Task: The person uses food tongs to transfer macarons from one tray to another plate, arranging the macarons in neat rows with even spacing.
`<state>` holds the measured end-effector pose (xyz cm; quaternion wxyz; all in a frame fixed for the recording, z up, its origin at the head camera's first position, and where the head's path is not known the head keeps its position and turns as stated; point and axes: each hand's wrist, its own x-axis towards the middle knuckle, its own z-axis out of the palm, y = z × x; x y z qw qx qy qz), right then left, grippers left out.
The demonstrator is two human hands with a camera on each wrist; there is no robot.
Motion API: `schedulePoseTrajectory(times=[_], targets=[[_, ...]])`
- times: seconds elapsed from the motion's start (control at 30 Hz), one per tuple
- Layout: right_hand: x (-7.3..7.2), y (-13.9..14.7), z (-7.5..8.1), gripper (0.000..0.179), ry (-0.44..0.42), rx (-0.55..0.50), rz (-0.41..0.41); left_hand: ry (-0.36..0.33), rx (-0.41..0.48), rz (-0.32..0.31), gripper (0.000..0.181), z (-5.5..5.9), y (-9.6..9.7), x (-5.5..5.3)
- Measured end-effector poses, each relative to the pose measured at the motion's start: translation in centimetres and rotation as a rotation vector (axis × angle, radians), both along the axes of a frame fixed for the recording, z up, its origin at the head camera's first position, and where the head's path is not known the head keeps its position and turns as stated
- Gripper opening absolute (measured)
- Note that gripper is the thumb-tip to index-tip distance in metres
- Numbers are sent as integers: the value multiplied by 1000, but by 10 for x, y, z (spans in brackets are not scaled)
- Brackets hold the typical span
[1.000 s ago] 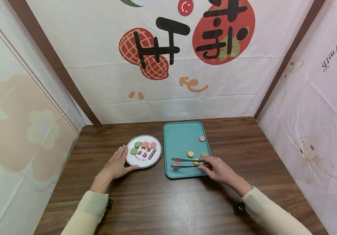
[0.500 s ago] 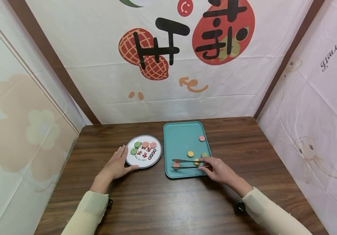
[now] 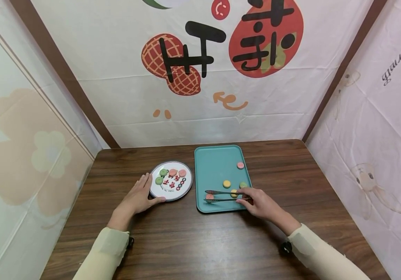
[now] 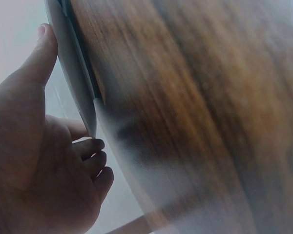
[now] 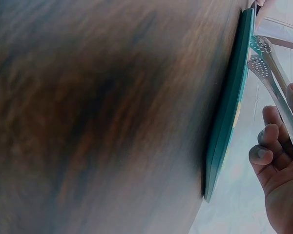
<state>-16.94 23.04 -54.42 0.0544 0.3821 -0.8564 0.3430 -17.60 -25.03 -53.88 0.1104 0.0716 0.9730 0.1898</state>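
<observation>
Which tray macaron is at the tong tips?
The pink macaron in the near-left corner of the tray; in the head view, the tongs flank it. The other pink one there lies by the right edge; the rest are yellow or green.

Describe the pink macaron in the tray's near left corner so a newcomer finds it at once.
On the wooden table, find the teal tray right of the white plate. Go to its near left corner, where the tongs in the right hand point. The pink macaron shows at their tips; the tray's other pink one lies farther back, by the right edge.
</observation>
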Motion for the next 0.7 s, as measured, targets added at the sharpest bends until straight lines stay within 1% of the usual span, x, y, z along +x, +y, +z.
schedulePoseTrajectory(times=[0.37,0.7], targets=[[-1,-2,1,29,-2,-3,-21,18,1,-4,122,-2,-2,1],[-7,-10,2,28,31,-13,-22,-2,0,-1,124,1,-1,1]])
